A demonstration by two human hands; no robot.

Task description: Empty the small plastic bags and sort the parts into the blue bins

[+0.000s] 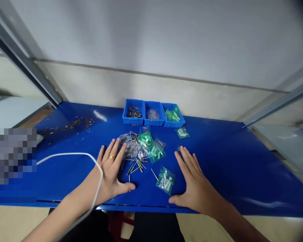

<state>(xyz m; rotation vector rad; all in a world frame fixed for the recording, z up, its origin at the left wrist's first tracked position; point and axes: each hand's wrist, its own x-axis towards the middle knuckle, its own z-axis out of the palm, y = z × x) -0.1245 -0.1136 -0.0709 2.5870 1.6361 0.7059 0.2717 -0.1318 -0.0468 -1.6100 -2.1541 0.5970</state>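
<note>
My left hand (109, 173), with a ring on one finger, lies spread at the left side of a loose pile of metal pins (137, 165) and clear bags (132, 149). Its thumb is beside a single pin. Spread as well, my right hand (194, 181) rests to the right of a green bag with white pieces (166, 180), its fingertips by a small clear bag. Neither hand holds anything. More green bags (156, 151) lie in the pile between the hands. Another green bag (182, 132) sits below the right bin.
Three blue bins stand side by side at the back: pins in the left bin (133, 120), clear bags in the middle bin (154, 123), green bags in the right bin (175, 124). Brown debris (77, 123) is scattered back left. A white cable (73, 153) crosses my left wrist.
</note>
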